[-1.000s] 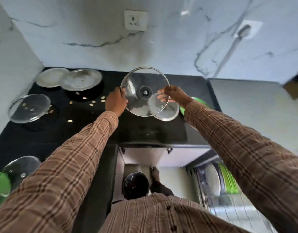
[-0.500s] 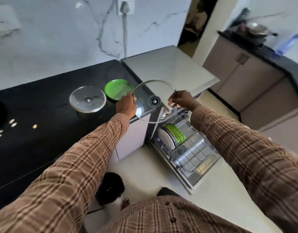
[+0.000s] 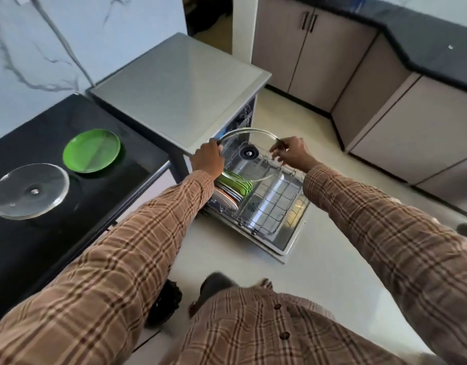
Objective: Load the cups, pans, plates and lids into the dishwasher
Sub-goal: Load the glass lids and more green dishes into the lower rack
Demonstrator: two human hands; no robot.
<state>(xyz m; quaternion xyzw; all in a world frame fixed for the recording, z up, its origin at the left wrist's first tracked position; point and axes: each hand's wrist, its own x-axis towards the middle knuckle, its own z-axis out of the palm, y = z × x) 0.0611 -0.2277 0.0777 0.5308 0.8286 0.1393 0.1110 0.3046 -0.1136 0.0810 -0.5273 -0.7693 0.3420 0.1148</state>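
**Glass lid held over the open dishwasher rack**

Both hands grasp a round clear glass lid with a metal rim [image 3: 249, 156] by opposite edges: the left hand [image 3: 207, 159] curls round one side, the right hand [image 3: 293, 152] pinches the other. The lid hangs above the pulled-out wire dishwasher rack [image 3: 266, 206], where green and white plates [image 3: 233, 188] stand upright. A second glass lid [image 3: 29, 191] and a green round plate [image 3: 92, 150] lie on the black countertop [image 3: 29, 246].

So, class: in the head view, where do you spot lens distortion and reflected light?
Head view: wide-angle bending curves the cabinets and stretches both sleeves; daylight sheen on the dishwasher top; the glass lid held by both hands shows only faint rim highlights.
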